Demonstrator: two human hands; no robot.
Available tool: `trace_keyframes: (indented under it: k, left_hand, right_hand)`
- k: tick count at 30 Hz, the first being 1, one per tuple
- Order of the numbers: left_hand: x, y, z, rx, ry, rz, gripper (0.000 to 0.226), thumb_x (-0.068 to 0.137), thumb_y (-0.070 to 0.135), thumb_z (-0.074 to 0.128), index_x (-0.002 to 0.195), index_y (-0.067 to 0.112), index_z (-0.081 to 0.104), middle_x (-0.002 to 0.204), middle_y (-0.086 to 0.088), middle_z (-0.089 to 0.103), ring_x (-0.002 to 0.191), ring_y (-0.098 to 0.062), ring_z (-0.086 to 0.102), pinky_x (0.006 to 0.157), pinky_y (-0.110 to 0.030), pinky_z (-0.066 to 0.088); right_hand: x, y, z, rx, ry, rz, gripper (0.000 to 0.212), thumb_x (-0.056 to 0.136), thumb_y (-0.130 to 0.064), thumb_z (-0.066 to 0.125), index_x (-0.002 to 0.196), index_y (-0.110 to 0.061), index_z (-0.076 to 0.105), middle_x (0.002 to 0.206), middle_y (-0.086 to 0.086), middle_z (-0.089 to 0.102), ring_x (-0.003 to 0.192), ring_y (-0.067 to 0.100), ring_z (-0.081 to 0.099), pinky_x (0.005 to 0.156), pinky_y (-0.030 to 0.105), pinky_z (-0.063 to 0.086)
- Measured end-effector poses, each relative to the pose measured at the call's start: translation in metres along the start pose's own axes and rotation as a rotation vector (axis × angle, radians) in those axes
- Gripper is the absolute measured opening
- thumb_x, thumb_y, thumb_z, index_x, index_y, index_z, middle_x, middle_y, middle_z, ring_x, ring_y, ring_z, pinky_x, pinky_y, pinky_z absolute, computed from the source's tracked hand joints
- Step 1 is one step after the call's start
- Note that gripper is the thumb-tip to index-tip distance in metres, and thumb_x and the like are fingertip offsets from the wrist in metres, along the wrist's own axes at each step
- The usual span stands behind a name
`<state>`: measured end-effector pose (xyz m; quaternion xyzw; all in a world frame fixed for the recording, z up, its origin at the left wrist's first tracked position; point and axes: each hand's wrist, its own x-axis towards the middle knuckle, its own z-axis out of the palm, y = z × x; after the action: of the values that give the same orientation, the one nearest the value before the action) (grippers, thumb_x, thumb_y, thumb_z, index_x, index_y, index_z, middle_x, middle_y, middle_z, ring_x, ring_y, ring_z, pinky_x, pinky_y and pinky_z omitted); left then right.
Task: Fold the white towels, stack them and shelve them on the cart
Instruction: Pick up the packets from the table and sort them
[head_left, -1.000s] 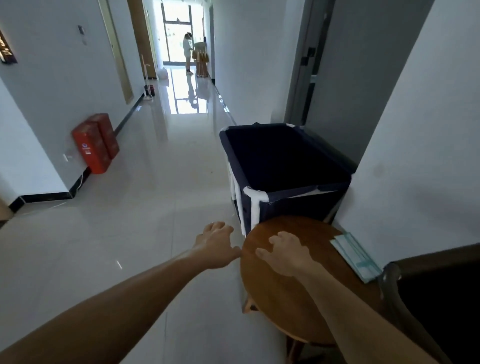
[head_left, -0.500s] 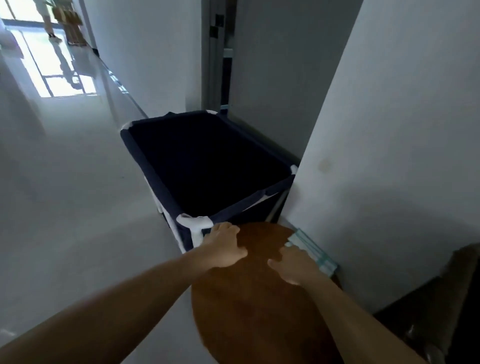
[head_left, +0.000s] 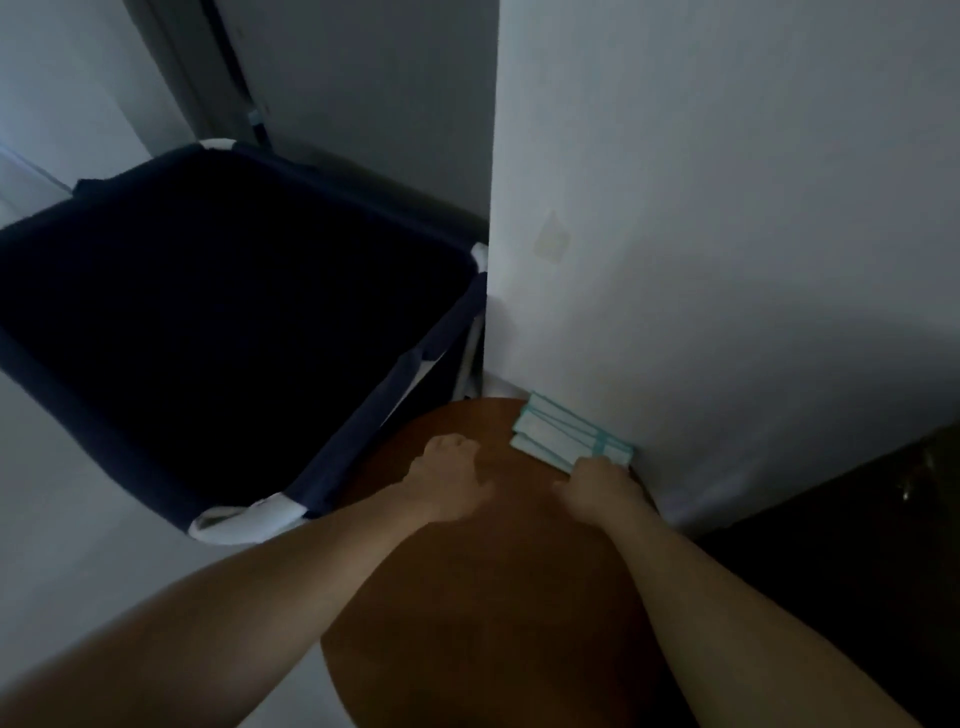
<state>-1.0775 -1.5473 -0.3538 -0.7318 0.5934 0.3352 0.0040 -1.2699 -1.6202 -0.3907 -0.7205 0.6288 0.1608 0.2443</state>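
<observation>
No words, numbers or signs can be read here. The picture is dim and blurry. The small white pack with blue-green stripes (head_left: 569, 435) on the round surface (head_left: 493, 597) may have print on it, but it is too small and soft to make out. The pale mark on the wall (head_left: 553, 240) shows no letters. The dark cloth bin (head_left: 358, 421) shows no label.
</observation>
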Motion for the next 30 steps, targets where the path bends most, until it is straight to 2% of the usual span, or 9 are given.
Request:
trace_keyframes:
  k: [3, 5, 7, 12, 16, 19, 23, 27, 30]
  left_hand:
    - [0.058, -0.003, 0.017, 0.010, -0.011, -0.012, 0.077, 0.075, 0.067, 0.035, 0.127, 0.015, 0.058, 0.134, -0.009, 0.055, 0.127, -0.028, 0.048, 0.107, -0.046, 0.040]
    - [0.089, -0.004, 0.028, -0.035, -0.048, -0.059, 0.057, 0.087, 0.053, 0.048, 0.126, 0.012, 0.058, 0.130, -0.008, 0.054, 0.125, -0.028, 0.048, 0.107, -0.046, 0.040]
    - [0.115, -0.005, 0.040, -0.122, -0.084, -0.064, 0.043, 0.097, 0.036, 0.053, 0.127, 0.007, 0.059, 0.128, -0.012, 0.055, 0.123, -0.028, 0.050, 0.107, -0.042, 0.040]
    - [0.163, -0.005, 0.075, -0.303, -0.146, 0.009, 0.031, 0.098, 0.016, 0.059, 0.124, 0.000, 0.061, 0.123, -0.016, 0.062, 0.116, -0.028, 0.057, 0.098, -0.028, 0.042]
    - [0.186, -0.006, 0.105, -0.376, -0.092, 0.105, 0.044, 0.087, 0.029, 0.065, 0.125, 0.007, 0.063, 0.117, -0.010, 0.068, 0.107, -0.023, 0.063, 0.094, -0.033, 0.049]
    - [0.198, -0.013, 0.121, -0.387, -0.130, 0.056, 0.038, 0.087, 0.028, 0.066, 0.120, 0.011, 0.065, 0.113, -0.005, 0.069, 0.104, -0.020, 0.064, 0.095, -0.036, 0.050]
    - [0.205, -0.026, 0.132, -0.403, -0.105, -0.004, 0.033, 0.090, 0.024, 0.068, 0.120, 0.011, 0.067, 0.119, -0.005, 0.068, 0.110, -0.020, 0.063, 0.097, -0.030, 0.047]
    - [0.205, -0.026, 0.139, -0.547, -0.107, -0.116, 0.038, 0.084, 0.032, 0.070, 0.115, 0.010, 0.069, 0.116, 0.000, 0.069, 0.109, -0.019, 0.063, 0.099, -0.030, 0.047]
    - [0.208, -0.023, 0.145, -0.656, -0.121, -0.178, 0.039, 0.081, 0.036, 0.070, 0.107, 0.008, 0.073, 0.105, -0.006, 0.073, 0.100, -0.021, 0.067, 0.094, -0.034, 0.051]
  right_hand:
    - [0.039, 0.013, 0.010, 0.045, -0.028, 0.022, 0.044, 0.098, -0.035, 0.045, 0.129, -0.006, 0.054, 0.134, 0.018, 0.052, 0.122, 0.037, 0.050, 0.101, 0.041, 0.042]
    - [0.063, 0.023, 0.021, 0.055, -0.050, 0.038, 0.039, 0.098, -0.031, 0.044, 0.129, -0.007, 0.051, 0.133, 0.017, 0.051, 0.122, 0.036, 0.049, 0.101, 0.041, 0.043]
    - [0.085, 0.035, 0.029, 0.065, -0.052, 0.068, 0.038, 0.099, -0.030, 0.045, 0.130, -0.008, 0.050, 0.134, 0.017, 0.050, 0.123, 0.034, 0.049, 0.101, 0.041, 0.044]
    - [0.136, 0.058, 0.053, 0.135, 0.010, 0.143, 0.038, 0.099, -0.025, 0.044, 0.132, -0.007, 0.049, 0.133, 0.016, 0.049, 0.122, 0.036, 0.048, 0.100, 0.040, 0.044]
    - [0.172, 0.071, 0.081, 0.065, 0.075, 0.099, 0.037, 0.098, -0.024, 0.047, 0.130, -0.006, 0.049, 0.128, 0.018, 0.051, 0.115, 0.037, 0.050, 0.093, 0.041, 0.043]
    - [0.192, 0.078, 0.097, -0.062, 0.172, 0.118, 0.040, 0.095, -0.027, 0.052, 0.130, -0.008, 0.049, 0.129, 0.017, 0.049, 0.114, 0.036, 0.050, 0.089, 0.042, 0.044]
    - [0.195, 0.076, 0.108, -0.081, 0.280, 0.155, 0.038, 0.085, -0.030, 0.066, 0.118, -0.013, 0.058, 0.120, 0.014, 0.056, 0.111, 0.035, 0.050, 0.087, 0.041, 0.040]
    - [0.174, 0.071, 0.116, -0.016, 0.404, 0.101, 0.029, 0.078, -0.029, 0.076, 0.103, -0.016, 0.067, 0.104, 0.013, 0.063, 0.098, 0.037, 0.056, 0.084, 0.043, 0.043]
    - [0.159, 0.061, 0.114, 0.266, 0.291, 0.121, 0.009, 0.086, -0.024, 0.070, 0.094, -0.021, 0.068, 0.099, 0.008, 0.069, 0.098, 0.032, 0.061, 0.086, 0.038, 0.045]
